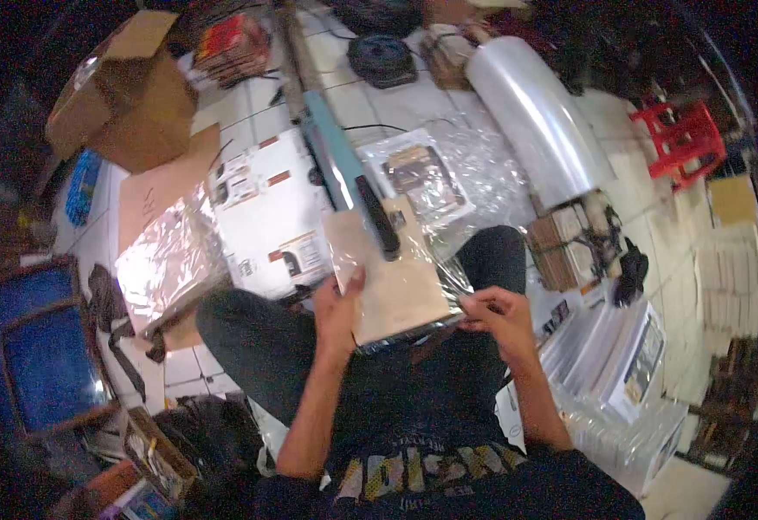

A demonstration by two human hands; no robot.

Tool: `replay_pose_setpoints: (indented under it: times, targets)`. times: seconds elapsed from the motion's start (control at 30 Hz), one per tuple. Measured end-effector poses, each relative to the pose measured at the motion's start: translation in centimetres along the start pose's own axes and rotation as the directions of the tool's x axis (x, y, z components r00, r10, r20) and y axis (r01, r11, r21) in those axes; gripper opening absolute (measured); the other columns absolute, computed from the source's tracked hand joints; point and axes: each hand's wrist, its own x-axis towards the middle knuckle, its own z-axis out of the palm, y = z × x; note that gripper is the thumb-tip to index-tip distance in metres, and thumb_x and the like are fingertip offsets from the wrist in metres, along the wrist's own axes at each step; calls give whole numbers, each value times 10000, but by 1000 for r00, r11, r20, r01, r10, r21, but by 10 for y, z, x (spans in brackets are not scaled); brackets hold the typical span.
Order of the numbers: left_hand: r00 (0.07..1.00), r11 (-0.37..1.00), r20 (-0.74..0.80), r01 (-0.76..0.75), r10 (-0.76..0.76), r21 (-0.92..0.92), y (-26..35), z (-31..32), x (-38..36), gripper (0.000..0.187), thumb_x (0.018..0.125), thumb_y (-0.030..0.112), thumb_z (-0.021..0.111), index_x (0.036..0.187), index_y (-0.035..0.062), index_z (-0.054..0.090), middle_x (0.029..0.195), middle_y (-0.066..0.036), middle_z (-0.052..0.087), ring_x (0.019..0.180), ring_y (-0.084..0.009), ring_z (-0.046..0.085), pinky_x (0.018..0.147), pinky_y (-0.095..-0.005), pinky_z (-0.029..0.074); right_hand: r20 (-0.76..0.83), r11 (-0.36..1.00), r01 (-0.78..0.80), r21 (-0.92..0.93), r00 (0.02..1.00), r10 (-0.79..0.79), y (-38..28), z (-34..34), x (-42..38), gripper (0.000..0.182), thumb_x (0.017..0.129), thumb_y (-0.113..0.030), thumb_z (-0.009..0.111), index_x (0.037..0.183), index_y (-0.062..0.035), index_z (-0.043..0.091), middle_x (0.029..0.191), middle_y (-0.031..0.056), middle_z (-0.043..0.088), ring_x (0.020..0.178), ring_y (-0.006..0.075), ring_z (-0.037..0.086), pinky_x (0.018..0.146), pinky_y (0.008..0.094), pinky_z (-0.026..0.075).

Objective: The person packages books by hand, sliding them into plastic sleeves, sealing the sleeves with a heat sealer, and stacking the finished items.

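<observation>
A flat tan rectangular piece [396, 282], like a board or a book cover, is tilted over my lap. My left hand [336, 316] grips its left edge, with the thumb on top. Clear plastic film [455, 286] sticks out along its right side, and my right hand [498, 317] pinches that film between thumb and fingers. Just beyond the tan piece lies a long teal bar sealer [331, 143] with a black handle [377, 212], whose near end overlaps the piece in this view.
White printed packs [271, 217] and shiny plastic film [171, 256] lie to the left. A large film roll [535, 117] and a wrapped pack [418, 178] are ahead. Wrapped stacks [608, 360] stand at right, with a red stool [678, 139] beyond. A cardboard box [128, 100] sits far left.
</observation>
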Motion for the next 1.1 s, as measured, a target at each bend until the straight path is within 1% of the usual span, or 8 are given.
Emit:
replay_pose_setpoints:
  times: [0.03,0.4,0.57,0.7,0.8,0.9,0.97,1.1]
  targets:
    - [997,989,-58,-47,55,140,13,-10,12,376,894,248,663,1101,-60,601,999,-101,659,820,-143,614,724,-301,516,29,1000,0,-10,1000,0,1,13,15,181,838,-107,707,909,50,652,785,90,663,699,154,656,647,291,590]
    - [990,945,16,-130,141,-299,38,-85,150,322,891,177,660,1088,-69,601,952,-113,659,791,-186,646,664,-306,542,117,931,334,-149,941,-319,37,96,183,151,834,-37,645,908,94,630,720,140,663,581,190,661,548,301,570]
    - [994,964,-17,-107,106,-244,45,-78,139,312,883,171,670,1072,-69,607,953,-121,665,787,-180,646,668,-304,538,137,976,209,-60,970,-199,40,90,186,108,787,-10,604,832,41,688,693,57,653,573,109,580,468,283,428]
    - [994,974,-72,-96,83,-206,38,-78,145,334,876,198,683,1070,-64,608,936,-126,669,775,-183,648,649,-312,541,128,858,384,-341,923,-362,9,95,173,147,843,-75,597,865,36,690,721,84,670,593,141,621,496,287,472]
    - [991,972,-79,-118,104,-205,35,-77,148,351,871,205,690,1071,-69,603,926,-135,669,763,-187,650,633,-318,544,-65,795,340,-503,902,-427,-67,120,129,298,890,-235,614,1001,37,661,877,137,689,751,199,659,673,344,523]
    - [992,969,-65,-122,110,-213,30,-78,150,364,865,206,697,1072,-77,598,924,-142,669,755,-193,653,630,-321,548,-25,861,406,-307,901,-434,-84,142,111,509,930,-389,545,1192,47,552,1106,241,612,1021,311,597,906,439,452]
    - [991,963,-53,-128,119,-238,32,-77,153,370,864,205,699,1074,-81,596,924,-145,669,752,-195,654,634,-322,550,62,490,506,-710,738,-672,-73,155,107,613,951,-443,469,1295,63,435,1237,325,486,1196,436,434,1038,500,312]
    - [997,972,-64,-61,47,-228,39,-79,147,369,868,199,694,1075,-89,592,938,-143,668,763,-196,653,649,-324,550,60,419,436,-797,747,-663,-41,150,118,625,952,-438,460,1300,78,399,1254,358,437,1179,497,402,1032,537,293]
